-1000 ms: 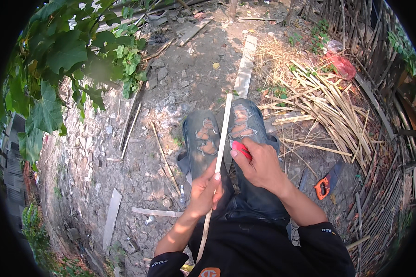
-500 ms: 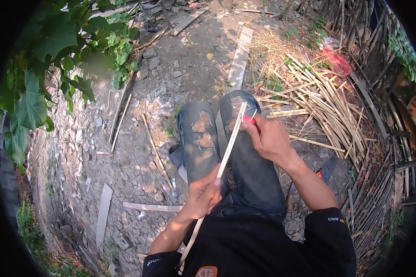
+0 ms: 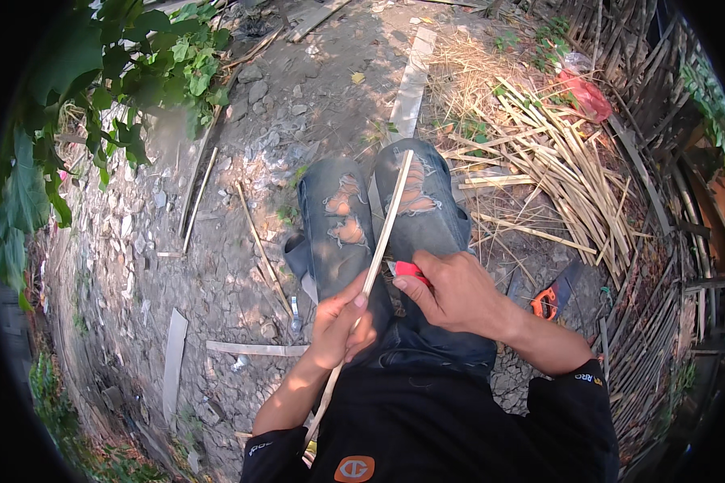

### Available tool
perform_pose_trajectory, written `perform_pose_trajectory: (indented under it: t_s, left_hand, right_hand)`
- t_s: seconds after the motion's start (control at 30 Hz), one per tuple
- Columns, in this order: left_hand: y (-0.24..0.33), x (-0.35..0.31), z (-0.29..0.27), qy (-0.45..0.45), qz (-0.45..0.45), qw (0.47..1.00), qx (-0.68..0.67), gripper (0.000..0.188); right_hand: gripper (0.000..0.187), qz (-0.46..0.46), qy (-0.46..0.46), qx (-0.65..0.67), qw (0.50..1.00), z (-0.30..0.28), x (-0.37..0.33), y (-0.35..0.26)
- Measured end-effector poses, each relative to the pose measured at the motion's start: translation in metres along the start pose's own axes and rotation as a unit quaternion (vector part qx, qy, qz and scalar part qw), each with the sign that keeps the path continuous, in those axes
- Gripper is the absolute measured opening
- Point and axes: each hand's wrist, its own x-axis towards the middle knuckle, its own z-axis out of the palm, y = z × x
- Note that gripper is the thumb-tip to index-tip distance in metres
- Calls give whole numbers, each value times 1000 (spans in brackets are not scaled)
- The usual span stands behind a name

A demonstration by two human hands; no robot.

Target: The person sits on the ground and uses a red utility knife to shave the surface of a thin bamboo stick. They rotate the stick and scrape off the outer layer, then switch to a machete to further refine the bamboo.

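slanting away over the right knee of the torn jeans (image 3: 330, 249), a pale wooden strip (image 3: 389, 219) is grasped by the left hand (image 3: 342, 326), with the thumb laid on top and the fingers curled beneath. the strip seems to be gripped partway along so that it is kept steady, its far end left free beyond both hands and its near end led back past the left wrist, in front of the dark shirt (image 3: 451, 419). a red-handled knife (image 3: 412, 272) is clenched in the right hand (image 3: 463, 294), the thumb pressed along the handle, probably for control. its short blade is turned leftward, just beside the strip and a little beyond the left thumb; whether contact is made cannot be told.

beyond the right hand, to its right, similar strips are heaped in a loose pile (image 3: 576, 181), perhaps so that they are within reach. an orange-handled saw (image 3: 545, 303) is laid on the ground to the right of the right wrist. straight ahead of both hands, a flat board (image 3: 412, 84) is seen past the knees.
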Motion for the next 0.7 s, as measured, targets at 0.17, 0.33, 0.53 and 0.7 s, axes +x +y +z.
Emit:
perform_pose_trajectory:
  t_s: [0.17,0.33,0.53,0.7]
  left_hand:
    - [-1,3,6,5,-21,999,-29,50]
    - [-10,-8,6,-8,-44,997,-62,51]
    - [-20,-27,-9,-56,-26,984,-164,57]
    - [-23,-12,-1,-74,-2,931,-359,61]
  right_hand:
    - [44,-18,25,-43,999,20,10,14]
    - [43,27,151,-126,980,2,48,76]
    - [58,116,267,15,957,-59,54,117]
    - [46,1,39,20,999,-7,16,16]
